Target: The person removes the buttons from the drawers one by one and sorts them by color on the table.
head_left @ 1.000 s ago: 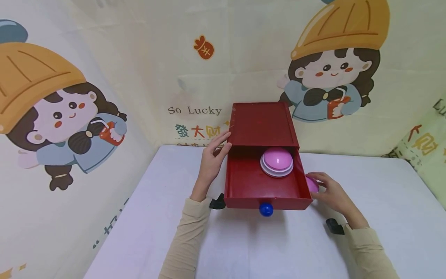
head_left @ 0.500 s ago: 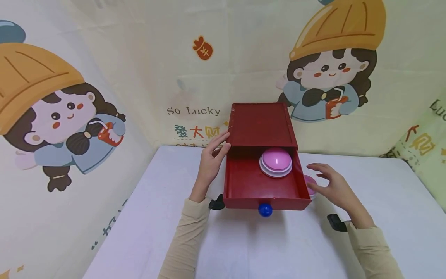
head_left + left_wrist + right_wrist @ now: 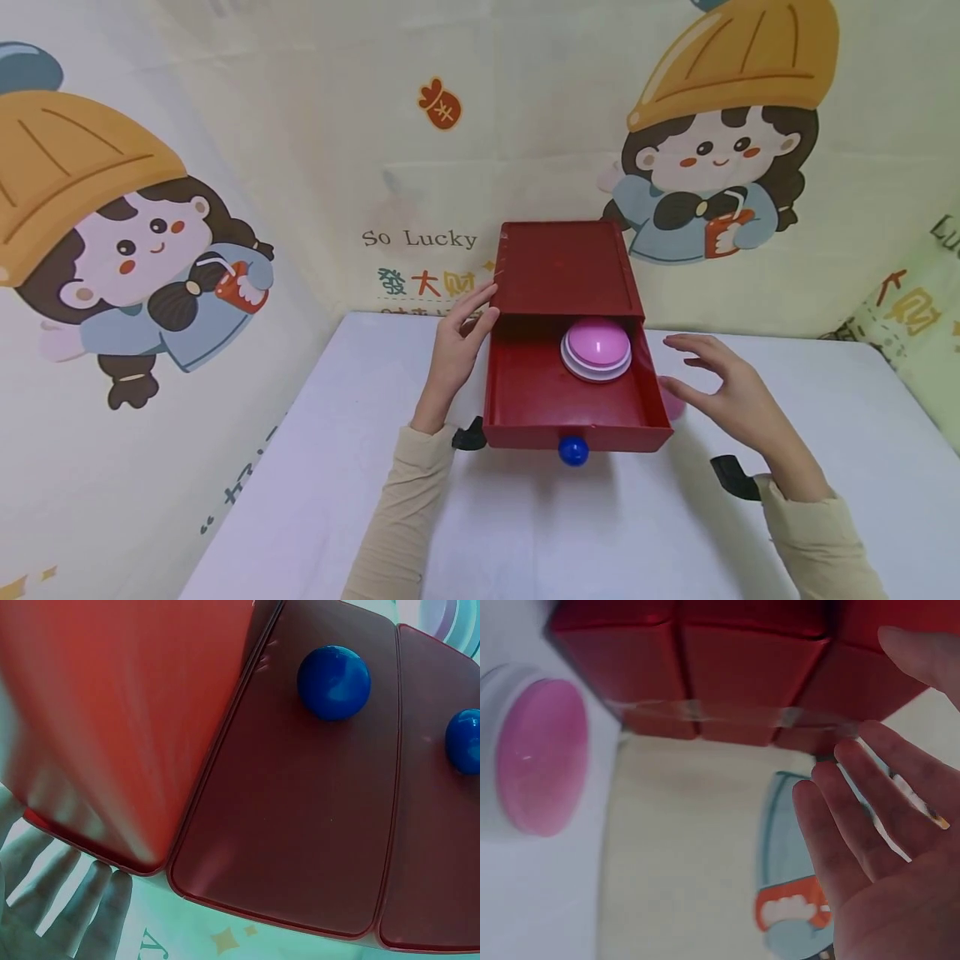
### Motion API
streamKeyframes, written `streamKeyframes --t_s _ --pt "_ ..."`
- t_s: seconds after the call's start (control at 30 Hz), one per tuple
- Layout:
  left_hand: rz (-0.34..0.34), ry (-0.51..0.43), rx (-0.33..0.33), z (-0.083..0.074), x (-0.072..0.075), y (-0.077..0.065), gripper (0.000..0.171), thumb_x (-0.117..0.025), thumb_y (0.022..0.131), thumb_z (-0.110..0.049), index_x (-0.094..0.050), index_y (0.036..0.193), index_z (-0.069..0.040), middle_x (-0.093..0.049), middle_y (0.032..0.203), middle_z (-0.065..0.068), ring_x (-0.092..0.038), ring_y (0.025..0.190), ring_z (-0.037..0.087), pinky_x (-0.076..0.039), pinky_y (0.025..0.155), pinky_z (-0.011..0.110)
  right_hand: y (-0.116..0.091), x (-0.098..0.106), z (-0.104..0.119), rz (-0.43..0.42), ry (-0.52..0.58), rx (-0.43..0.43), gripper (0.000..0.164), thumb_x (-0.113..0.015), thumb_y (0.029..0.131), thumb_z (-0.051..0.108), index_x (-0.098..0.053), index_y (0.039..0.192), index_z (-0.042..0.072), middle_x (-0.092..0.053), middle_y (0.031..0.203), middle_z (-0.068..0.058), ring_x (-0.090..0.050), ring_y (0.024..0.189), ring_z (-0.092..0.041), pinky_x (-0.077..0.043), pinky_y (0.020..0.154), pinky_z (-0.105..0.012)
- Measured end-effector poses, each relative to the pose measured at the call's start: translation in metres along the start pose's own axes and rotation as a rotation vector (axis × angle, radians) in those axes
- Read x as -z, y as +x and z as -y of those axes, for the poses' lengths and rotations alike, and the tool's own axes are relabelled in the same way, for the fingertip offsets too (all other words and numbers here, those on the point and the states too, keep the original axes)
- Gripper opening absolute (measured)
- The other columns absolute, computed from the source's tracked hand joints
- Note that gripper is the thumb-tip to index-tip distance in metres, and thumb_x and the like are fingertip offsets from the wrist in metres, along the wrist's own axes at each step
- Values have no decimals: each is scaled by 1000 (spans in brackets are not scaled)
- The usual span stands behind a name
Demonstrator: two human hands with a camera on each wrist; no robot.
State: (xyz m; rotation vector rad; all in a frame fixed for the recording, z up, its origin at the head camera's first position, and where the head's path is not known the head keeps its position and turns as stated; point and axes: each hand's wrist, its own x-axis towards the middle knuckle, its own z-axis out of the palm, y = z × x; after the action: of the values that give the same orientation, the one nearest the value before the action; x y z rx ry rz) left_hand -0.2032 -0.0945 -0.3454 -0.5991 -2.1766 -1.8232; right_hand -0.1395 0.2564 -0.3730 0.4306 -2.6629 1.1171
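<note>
A red drawer cabinet [image 3: 566, 267] stands on the table with its top drawer [image 3: 525, 400] pulled out. In that drawer, near the back right, sits a pink-domed push button [image 3: 597, 343] on a white round base. My left hand [image 3: 456, 354] rests its extended fingertips against the cabinet's left side. My right hand [image 3: 731, 396] hovers to the right of the drawer, fingers spread and holding nothing. Below it, a second pink-domed button [image 3: 544, 757] stands on the table beside the cabinet; the drawer wall partly hides it in the head view.
A blue knob [image 3: 573, 451] sticks out from the open drawer's front. Lower drawers with blue knobs [image 3: 334, 682] show in the left wrist view. Behind the white table [image 3: 300, 500] hangs a cream cloth [image 3: 337, 125] printed with cartoon figures. Black wrist-camera mounts [image 3: 735, 477] project from the sleeves.
My right hand has let go of the second pink button and lifted up and to the right, its fingers spreading. The left hand stays at the cabinet's side.
</note>
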Motion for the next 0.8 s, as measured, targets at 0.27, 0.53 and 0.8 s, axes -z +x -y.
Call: streamKeyframes --t_s 0.27,0.53,0.8 --pt "-3 1 7 2 -1 0 43 -58 100 -14 -54 141 -2 -48 150 11 -47 135 23 -48 105 43 -2 14 22 -62 4 60 57 -80 84 14 -59 136 14 -58 132 -13 -53 112 -2 -37 83 3" --pt "4 -5 0 1 -2 -1 43 -58 100 -14 -54 142 -3 -48 150 11 -48 135 23 -48 105 44 0 22 44 -62 -17 52 56 -80 84 17 -60 137 21 -61 131 -5 -57 112 -14 -34 86 3" --pt "-2 8 -8 -1 -3 -1 43 -57 100 -11 -53 141 1 -48 150 14 -48 134 23 -49 104 45 8 28 65 -66 -40 181 58 -84 79 14 -63 133 17 -62 129 -4 -60 107 -22 -37 87 0"
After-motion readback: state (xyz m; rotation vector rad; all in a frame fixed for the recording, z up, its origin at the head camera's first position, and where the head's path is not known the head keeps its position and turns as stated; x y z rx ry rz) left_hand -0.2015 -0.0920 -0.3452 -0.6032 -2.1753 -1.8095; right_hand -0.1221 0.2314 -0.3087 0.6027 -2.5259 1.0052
